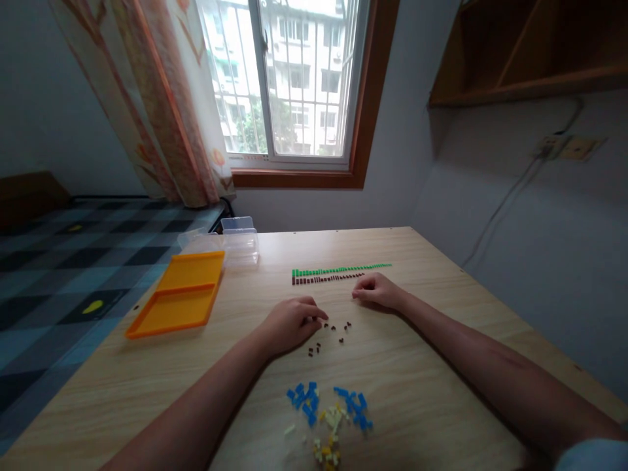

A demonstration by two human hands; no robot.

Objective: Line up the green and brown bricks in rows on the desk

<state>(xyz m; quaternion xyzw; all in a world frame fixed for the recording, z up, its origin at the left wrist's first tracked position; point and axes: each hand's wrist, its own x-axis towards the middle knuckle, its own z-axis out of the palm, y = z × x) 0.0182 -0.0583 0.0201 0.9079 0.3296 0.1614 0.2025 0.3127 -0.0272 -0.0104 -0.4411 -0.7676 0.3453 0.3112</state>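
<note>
My left hand (pixel 293 322) rests low over the table, index finger stretched out and thumb a little apart from it. Its fingertips are beside a few small loose brown bricks (pixel 333 328); I cannot tell if one is touched. My right hand (pixel 377 290) is curled with its fingertips together, just below the right end of a row of brown bricks (pixel 314 280). Whatever its fingers hold, if anything, is hidden or too small to see. A row of green bricks (pixel 324 271) runs along just behind the brown one.
Blue bricks (pixel 307 400) and pale yellow bricks (pixel 333 417) lie in loose piles near the table's front. On the left are an orange tray (pixel 205 322) and clear plastic boxes (pixel 240 245). Beyond the table's left edge is a checked bed (pixel 108 261).
</note>
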